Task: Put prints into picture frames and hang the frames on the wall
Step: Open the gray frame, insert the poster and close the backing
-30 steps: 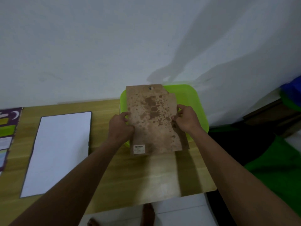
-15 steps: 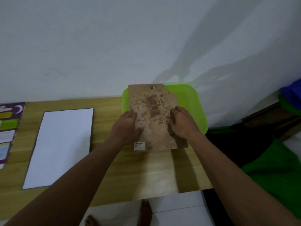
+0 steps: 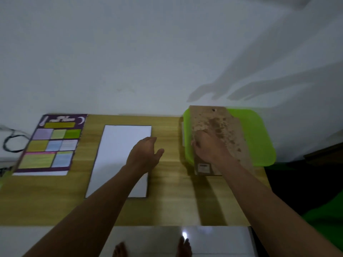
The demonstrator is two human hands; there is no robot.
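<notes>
Item: brown backing board (image 3: 230, 130), stained with dark blotches, a small hole at its far end and a white label (image 3: 203, 167) at its near left corner. It lies flat at the right of the scene on a green tray (image 3: 259, 138), with its near end overhanging the tray's edge above the wooden table (image 3: 170, 201). Right hand (image 3: 207, 147): palm down on the board's left half, fingers (image 3: 195, 143) curled over its left edge and gripping it, though the view is somewhat blurred. Left hand (image 3: 144, 154): open, fingers relaxed and thumb spread to the right, at the right edge of a white sheet (image 3: 118, 149); whether it touches the sheet cannot be told. The white sheet is a long rectangle with a thin dark border, flat on the table left of the tray and apart from it, and the left forearm crosses its near right corner. Colour chart (image 3: 52, 143): purple-bordered, filled with pastel panels, flat at the far left of the table, beside the white sheet but not touching it. Black cable (image 3: 11, 143): looped, left of the chart. White wall (image 3: 130, 52): behind the table's far edge, with hand shadows above the tray. Two bare feet (image 3: 182, 245) on pale floor, near the table's near edge.
</notes>
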